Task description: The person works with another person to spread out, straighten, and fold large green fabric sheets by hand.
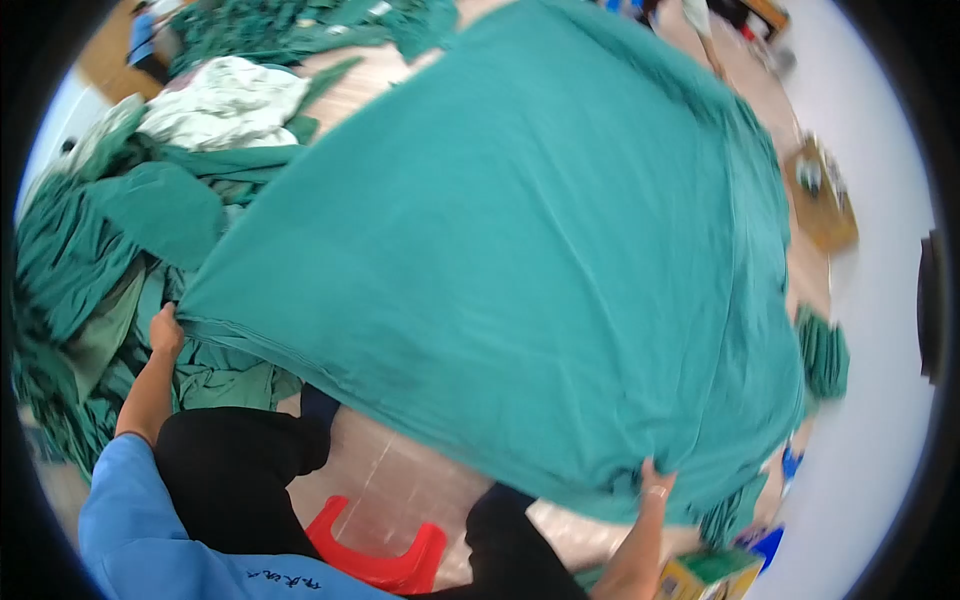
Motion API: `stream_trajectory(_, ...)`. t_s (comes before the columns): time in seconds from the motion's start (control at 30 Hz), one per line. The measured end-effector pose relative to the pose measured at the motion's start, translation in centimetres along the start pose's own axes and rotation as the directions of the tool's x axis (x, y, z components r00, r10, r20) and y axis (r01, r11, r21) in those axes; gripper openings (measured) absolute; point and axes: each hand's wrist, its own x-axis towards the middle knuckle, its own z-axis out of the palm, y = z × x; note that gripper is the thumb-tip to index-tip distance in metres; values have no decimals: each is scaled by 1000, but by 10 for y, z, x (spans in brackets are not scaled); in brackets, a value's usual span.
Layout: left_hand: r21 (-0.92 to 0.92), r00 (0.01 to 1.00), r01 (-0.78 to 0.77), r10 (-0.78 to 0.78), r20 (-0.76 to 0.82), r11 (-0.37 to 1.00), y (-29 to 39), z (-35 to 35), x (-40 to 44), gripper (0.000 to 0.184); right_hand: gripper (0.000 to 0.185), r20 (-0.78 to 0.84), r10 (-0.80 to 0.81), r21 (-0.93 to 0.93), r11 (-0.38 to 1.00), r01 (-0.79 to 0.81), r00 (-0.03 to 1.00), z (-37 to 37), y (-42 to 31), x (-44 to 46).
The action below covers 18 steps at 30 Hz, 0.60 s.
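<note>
In front of you, the large teal-green fabric sheet (pixel 490 240) is opened wide; your left hand (pixel 166 330) grips its corner, your right hand (pixel 656 480) clutches the near edge. Spreading looks mostly done, though creases on the right remain unsmoothed; a heap of crumpled green cloth (pixel 155 205) lies leftward.

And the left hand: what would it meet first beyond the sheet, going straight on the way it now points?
Likely the heaped green cloth, beyond the teal sheet that the left hand holds, though depth is unclear.
</note>
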Motion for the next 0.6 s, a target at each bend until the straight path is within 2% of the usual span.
stream_trajectory(0.03, -21, 1000, -3, 2, -10, 1000, 9, -7, -4, 19, 64, -73, 59, -106, 992, -66, 996, 6, 10, -4)
stream_trajectory(0.07, -29, 1000, 18, -18, -18, 999, 9, -7, -6, 18, 47, -209, 279, -164, 935, -315, 937, 12, 1, -11)
stream_trajectory(0.1, -34, 999, 26, -27, -21, 999, 11, -7, -4, 16, 30, -267, 247, -321, 888, -328, 931, 12, -3, -12)
stream_trajectory(0.17, -55, 997, 71, -73, -29, 996, 11, -6, 0, 14, 29, -123, 13, -671, 735, -93, 992, -14, -20, -17)
stream_trajectory(0.2, -57, 995, 96, -98, -27, 994, 11, -7, 0, 12, 25, -88, -85, -690, 724, 1, 992, -36, -18, -12)
stream_trajectory(0.23, -69, 993, 116, -118, -31, 991, 13, -8, 1, 12, 24, -88, 16, -668, 741, -71, 996, -71, -27, -6)
stream_trajectory(0.27, -58, 992, 125, -125, -10, 991, 14, -8, 2, 12, 25, -160, 3, -432, 899, -73, 987, -111, -12, 0)
stream_trajectory(0.3, -46, 991, 130, -130, 12, 990, 13, -6, 2, 11, 25, -222, -23, -387, 920, -67, 975, -144, -8, 7)
stream_trajectory(0.33, -33, 996, 92, -92, -18, 995, -1, 18, 6, 10, 24, -264, -84, -510, 858, -65, 961, -176, -13, 14)
stream_trajectory(0.4, -50, 994, 112, -112, 18, 992, -6, 31, -1, 10, 24, -277, -192, -725, 685, -74, 942, -220, -25, 26)
stream_trajectory(0.5, -90, 985, 159, -152, 82, 983, -18, 54, -10, 13, 23, -165, -299, -911, 411, -29, 940, -254, -41, 47)
stream_trajectory(0.57, -129, 970, 210, -191, 149, 969, -10, 55, -21, 19, 22, -32, -451, -965, 247, 90, 892, -263, -50, 52)
stream_trajectory(0.6, -154, 960, 249, -223, 170, 956, 1, 51, -27, 24, 10, -148, -713, -929, 338, 151, 685, -260, -59, 61)
